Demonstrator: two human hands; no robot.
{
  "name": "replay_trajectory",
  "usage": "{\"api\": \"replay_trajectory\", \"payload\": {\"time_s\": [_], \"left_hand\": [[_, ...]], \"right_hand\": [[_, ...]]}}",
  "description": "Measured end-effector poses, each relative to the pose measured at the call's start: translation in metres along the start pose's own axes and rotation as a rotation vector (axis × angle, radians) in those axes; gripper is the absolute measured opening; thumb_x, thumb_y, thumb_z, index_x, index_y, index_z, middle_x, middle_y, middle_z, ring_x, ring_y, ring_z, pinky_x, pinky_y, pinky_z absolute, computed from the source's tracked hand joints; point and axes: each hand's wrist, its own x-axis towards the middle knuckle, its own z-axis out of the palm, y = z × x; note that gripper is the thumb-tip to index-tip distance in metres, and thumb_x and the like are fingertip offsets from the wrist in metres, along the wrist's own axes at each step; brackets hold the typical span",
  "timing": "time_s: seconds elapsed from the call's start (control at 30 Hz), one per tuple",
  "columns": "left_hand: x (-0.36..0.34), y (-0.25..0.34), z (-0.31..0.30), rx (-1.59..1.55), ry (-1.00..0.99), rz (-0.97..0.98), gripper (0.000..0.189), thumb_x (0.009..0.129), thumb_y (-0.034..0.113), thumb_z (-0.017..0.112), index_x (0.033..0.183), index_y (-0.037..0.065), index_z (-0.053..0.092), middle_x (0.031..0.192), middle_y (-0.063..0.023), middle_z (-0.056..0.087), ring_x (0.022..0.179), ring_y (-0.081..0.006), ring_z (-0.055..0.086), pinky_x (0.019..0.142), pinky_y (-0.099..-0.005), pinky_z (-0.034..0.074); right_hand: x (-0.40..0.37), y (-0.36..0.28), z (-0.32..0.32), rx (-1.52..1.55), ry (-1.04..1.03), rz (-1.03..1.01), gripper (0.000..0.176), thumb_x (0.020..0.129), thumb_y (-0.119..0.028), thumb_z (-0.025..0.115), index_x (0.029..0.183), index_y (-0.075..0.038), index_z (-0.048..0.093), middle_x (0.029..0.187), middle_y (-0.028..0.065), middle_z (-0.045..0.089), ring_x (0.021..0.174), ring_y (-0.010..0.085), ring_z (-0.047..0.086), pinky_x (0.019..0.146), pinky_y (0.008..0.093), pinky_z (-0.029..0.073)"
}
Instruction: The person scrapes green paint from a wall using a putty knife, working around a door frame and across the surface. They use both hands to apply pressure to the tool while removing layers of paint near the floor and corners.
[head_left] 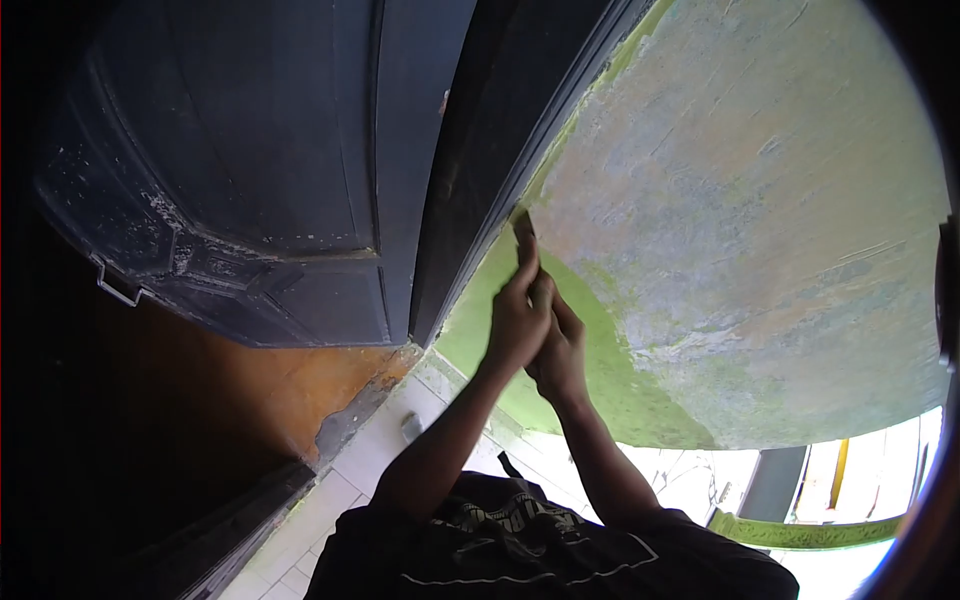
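My left hand (517, 325) and my right hand (560, 360) are closed together, one against the other, around a narrow scraper (525, 224). Only the scraper's dark upper end shows beyond my fingers; its handle is hidden in my grip. Its tip is at the strip of green paint where the wall (740, 210) meets the dark door frame (500, 190). Green paint (575, 345) covers the wall's lower part near my hands. Further right and up, the wall surface is bare, greyish and patchy.
A dark panelled door (270, 180) stands ajar on the left, with worn paint and a metal handle (118, 284). Orange-brown floor (320, 380) lies inside the doorway. White tiles (370, 455) lie below me, with a small pale object (412, 427) on them.
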Motion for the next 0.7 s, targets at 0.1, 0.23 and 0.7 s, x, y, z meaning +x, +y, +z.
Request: {"api": "replay_trajectory", "payload": {"time_s": [0.1,0.23,0.7], "left_hand": [[0.002,-0.002,-0.006,-0.103,0.02,0.063,0.054,0.092,0.008,0.044,0.142,0.0,0.025,0.137,-0.0202,0.044,0.113,-0.017,0.053,0.094,-0.0276,0.041],[-0.037,0.008,0.026,-0.089,-0.093,0.063,0.053,0.093,0.009,0.047,0.141,0.001,0.028,0.141,-0.0233,0.037,0.127,-0.0235,0.042,0.101,-0.0326,0.036],[-0.066,0.015,0.077,-0.12,-0.073,0.036,0.057,0.093,0.015,0.047,0.142,-0.003,0.023,0.146,-0.0242,0.026,0.136,-0.0347,0.024,0.112,-0.0387,0.021]], "right_hand": [[-0.001,-0.015,0.006,0.083,-0.022,0.283,0.038,0.098,-0.019,0.043,0.13,0.0,0.046,0.069,-0.0017,0.054,0.045,0.0021,0.04,0.038,0.0188,0.03],[-0.04,-0.026,-0.041,0.091,-0.008,0.279,0.038,0.097,-0.017,0.041,0.131,0.001,0.045,0.078,0.0013,0.057,0.046,0.0019,0.042,0.038,0.0176,0.029],[-0.05,-0.069,-0.089,-0.108,-0.055,0.374,0.044,0.098,-0.02,0.04,0.136,0.001,0.039,0.063,-0.0029,0.051,0.038,0.0014,0.036,0.033,0.017,0.026]]}}
